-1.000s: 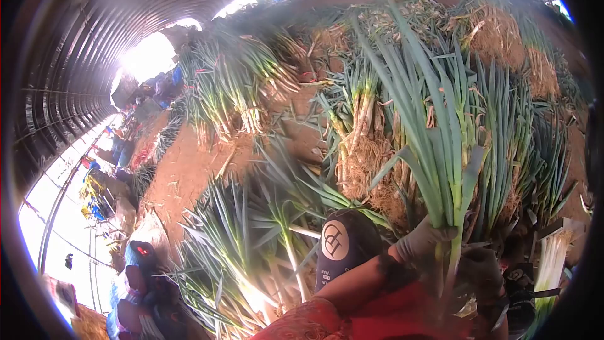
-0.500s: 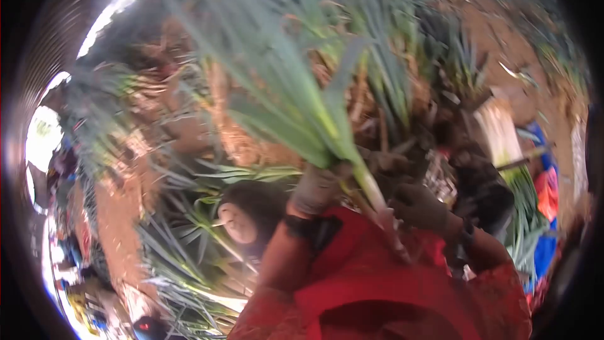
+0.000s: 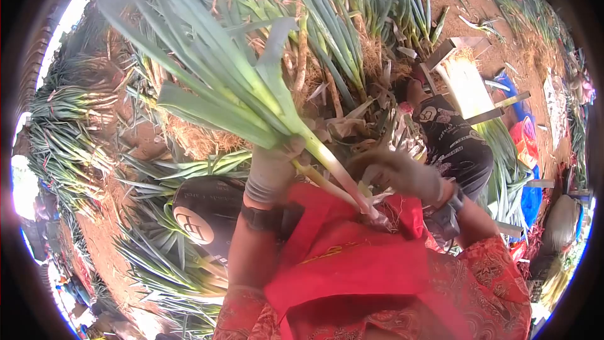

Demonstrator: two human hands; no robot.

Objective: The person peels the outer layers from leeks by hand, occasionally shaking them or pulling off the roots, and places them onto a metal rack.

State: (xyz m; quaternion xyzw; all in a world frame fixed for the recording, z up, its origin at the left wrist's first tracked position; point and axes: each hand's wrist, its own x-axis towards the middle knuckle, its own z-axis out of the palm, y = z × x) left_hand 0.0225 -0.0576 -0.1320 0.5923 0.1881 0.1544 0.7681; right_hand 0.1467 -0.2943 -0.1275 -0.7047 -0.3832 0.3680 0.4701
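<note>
My left hand, in a pale work glove with a dark band at the wrist, is closed around a large green onion. Its long leaves fan to the upper left, and its pale stalk slants down to a rooty base over my red apron. Close to the right of the stalk is my gloved right hand, its fingers smeared by motion. A dark watch sits on that wrist. Loose dry skins lie beyond my hands, between my knees.
Bundles of green onions with roots stand on the brown soil ahead, and more lie in a pile at left. On the right, a wooden frame holds white stalks, beside blue and orange plastic.
The view has shifted and sharpened, so the held onion and my left hand appear farther left. My right hand has moved up from the lower stalk and is blurred.
</note>
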